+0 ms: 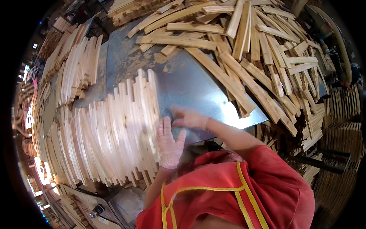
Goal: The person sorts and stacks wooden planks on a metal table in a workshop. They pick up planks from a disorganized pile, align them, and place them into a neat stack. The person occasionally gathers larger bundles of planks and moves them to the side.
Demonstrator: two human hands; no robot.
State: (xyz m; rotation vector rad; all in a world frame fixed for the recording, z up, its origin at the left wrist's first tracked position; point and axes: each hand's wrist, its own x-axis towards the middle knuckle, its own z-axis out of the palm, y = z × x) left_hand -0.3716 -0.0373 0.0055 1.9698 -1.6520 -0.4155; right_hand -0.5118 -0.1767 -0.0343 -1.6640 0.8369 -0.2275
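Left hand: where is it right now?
In the head view, near the centre: the left hand is at the right edge of the aligned wooden strips, just left of the blurred right hand.

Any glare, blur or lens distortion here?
All in the head view: white glare on the shiny table toward its right corner; right hand smeared by motion blur, left hand sharper; a board near the top looks bowed; corners black.

Sawdust [164, 60] on counter [187, 82], approx. 11 o'clock; pale curved hose [341, 42], 2 o'clock; wood stacks [345, 141], 3; blk metal bar [320, 164], 4.
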